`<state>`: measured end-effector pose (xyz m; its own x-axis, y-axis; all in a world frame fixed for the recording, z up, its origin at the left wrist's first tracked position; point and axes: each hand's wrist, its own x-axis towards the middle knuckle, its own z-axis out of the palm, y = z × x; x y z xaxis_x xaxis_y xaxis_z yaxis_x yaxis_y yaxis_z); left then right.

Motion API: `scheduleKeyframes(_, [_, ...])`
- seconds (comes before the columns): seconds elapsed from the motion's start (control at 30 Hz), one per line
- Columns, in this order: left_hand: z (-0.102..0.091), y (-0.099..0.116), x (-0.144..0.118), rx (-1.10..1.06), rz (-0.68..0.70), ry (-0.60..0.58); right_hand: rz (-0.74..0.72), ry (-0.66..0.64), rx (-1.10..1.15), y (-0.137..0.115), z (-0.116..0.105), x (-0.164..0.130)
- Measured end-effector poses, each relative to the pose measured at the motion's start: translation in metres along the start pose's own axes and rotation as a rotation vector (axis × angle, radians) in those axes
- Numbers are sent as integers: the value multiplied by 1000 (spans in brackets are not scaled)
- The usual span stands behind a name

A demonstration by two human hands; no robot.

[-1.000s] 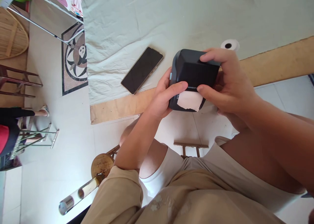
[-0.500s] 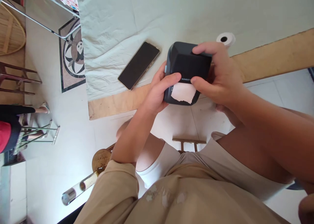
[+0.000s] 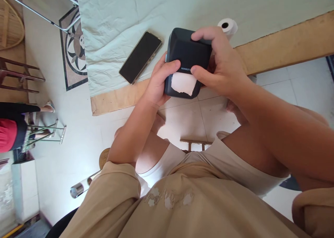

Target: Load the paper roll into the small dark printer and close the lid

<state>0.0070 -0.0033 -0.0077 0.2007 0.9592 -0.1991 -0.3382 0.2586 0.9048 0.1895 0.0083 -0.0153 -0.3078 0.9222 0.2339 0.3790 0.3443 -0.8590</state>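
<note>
Nearest my view, both hands hold a small black label printer (image 3: 188, 59) in the air at the tabletop's near edge. My left hand (image 3: 158, 83) is clenched around its left side, thumb laid across the front; my right hand (image 3: 217, 62) grasps it from above and from the right, fingers (image 3: 200, 33) curled over the top and thumb pressed beside the slot. A torn white paper strip (image 3: 184, 83) hangs from that slot, between the two thumbs. To handle this well, I judge the left grip should brace the body while the right thumb works close to the paper — a skewed pull could tear the strip unevenly.

Just left of the printer, a dark phone (image 3: 141, 57) lies face up on the creased pale cloth (image 3: 117, 29) covering the tabletop (image 3: 287, 43). Just beyond the printer, to its right, a white paper roll (image 3: 227, 25) stands on end. Far left of the printer — pale tiled floor (image 3: 78, 133), a panda-patterned mat (image 3: 74, 50) and metal chair legs (image 3: 44, 132).
</note>
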Motion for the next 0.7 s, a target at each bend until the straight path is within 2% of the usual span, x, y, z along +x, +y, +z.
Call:
scheduleKeyframes(0.1, [1, 2, 0, 10, 13, -1, 7, 25, -47, -2, 1, 0])
scheduleKeyframes(0.23, [-1, 2, 3, 12, -6, -66, 12, 36, -61, -4, 0, -1])
scheduleKeyframes(0.37, [-4, 2, 5, 41, -5, -94, -53, 34, -95, -6, -2, -3])
scheduleKeyframes(0.47, [-5, 2, 4, 49, -3, -84, -54, 16, -81, -8, -1, -2])
scheduleKeyframes(0.6, [-2, 4, -2, -3, -3, -70, -99, 55, -92, -7, 5, -3])
scheduleKeyframes(0.7, [1, 6, -7, -11, 6, -13, -124, 45, -99, -4, 8, -5])
